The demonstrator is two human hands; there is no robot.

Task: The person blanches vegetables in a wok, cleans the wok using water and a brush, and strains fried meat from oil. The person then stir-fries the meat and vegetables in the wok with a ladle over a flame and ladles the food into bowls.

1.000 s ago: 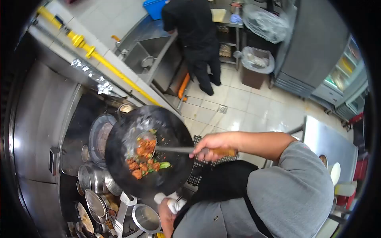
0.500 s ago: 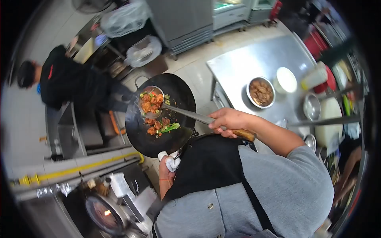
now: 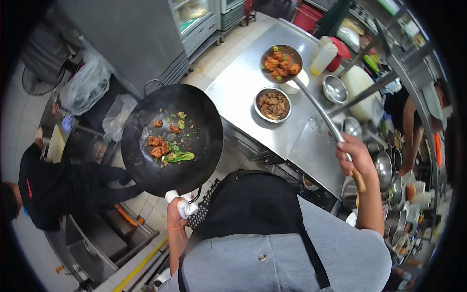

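My right hand (image 3: 356, 156) is wrapped round the long handle of a ladle (image 3: 318, 108), near its wooden end. Glazed fried chunks with green onion (image 3: 281, 63) fill the ladle's bowl, which is over the steel table and partly covers a white container (image 3: 296, 83). With a white cloth (image 3: 184, 204) between, my left hand (image 3: 176, 214) grips the handle of a black wok (image 3: 199, 117). Several fried pieces (image 3: 158, 146), a green leafy vegetable (image 3: 181, 156) and chopped bits lie inside the wok. A steel bowl of brown sliced food (image 3: 272, 105) stands below the ladle's bowl.
The steel table (image 3: 228, 92) also bears a squeeze bottle (image 3: 323, 59) and an empty metal bowl (image 3: 335, 89). Pots and pans (image 3: 383, 170) crowd the right side. Another person (image 3: 58, 180) in black stands at the left; a further person's arm (image 3: 411, 131) shows far right.
The loaded ladle has been lifted out of the wok and carried right, over the table. My view has turned right; my left hand still holds the wok.
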